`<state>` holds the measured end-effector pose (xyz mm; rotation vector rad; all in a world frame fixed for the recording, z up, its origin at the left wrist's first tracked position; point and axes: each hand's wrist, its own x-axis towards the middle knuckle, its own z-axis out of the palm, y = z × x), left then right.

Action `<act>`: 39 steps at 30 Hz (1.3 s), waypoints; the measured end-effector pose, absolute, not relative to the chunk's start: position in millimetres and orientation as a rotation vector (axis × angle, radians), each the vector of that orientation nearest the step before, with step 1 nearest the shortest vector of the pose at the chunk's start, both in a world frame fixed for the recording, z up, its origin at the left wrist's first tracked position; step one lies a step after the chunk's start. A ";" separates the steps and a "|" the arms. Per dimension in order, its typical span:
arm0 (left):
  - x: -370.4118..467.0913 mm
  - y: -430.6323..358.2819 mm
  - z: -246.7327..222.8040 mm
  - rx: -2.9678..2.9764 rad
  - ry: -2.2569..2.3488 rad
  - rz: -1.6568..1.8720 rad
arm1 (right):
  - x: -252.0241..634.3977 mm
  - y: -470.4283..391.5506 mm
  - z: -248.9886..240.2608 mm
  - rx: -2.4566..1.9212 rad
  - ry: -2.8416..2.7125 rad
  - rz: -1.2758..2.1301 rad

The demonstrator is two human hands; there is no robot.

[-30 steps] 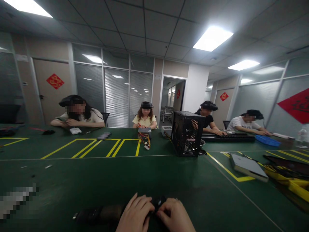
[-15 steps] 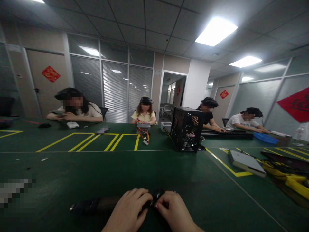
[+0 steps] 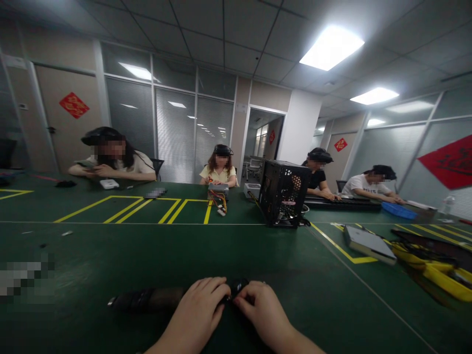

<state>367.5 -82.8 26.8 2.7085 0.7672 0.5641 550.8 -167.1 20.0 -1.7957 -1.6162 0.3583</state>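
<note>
A dark, cylindrical tool (image 3: 147,301) with a small metal tip lies across the near part of the green table, tip to the left. My left hand (image 3: 202,302) is closed over its right part, fingers curled down and hiding what is beneath. Close beside it, my right hand (image 3: 260,305) pinches with thumb and index finger at a black end piece (image 3: 239,286). The fingertips of both hands nearly meet there. Whatever small part lies between my right fingertips is too dark to make out.
Across the green table (image 3: 155,255) stand a black computer case (image 3: 283,194) and a power supply (image 3: 219,191) with coloured cables. To the right are a flat silver box (image 3: 369,244), a yellow tray (image 3: 448,281) and a blue basket (image 3: 398,210). Several people sit on the far side.
My view has tipped down slightly, so the table's things sit a little higher in the picture. Both hands keep nearly the same grip around the tool's right end.
</note>
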 end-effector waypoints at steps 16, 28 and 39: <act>365.2 -84.5 31.0 2.670 0.775 0.587 | 549.6 -168.1 20.4 -1.764 -1.593 0.364; 368.2 -81.1 25.8 2.632 0.782 0.615 | 552.4 -163.6 14.2 -1.760 -1.616 0.355; 367.4 -85.2 37.4 2.704 0.726 0.562 | 551.2 -165.3 15.4 -1.756 -1.634 0.378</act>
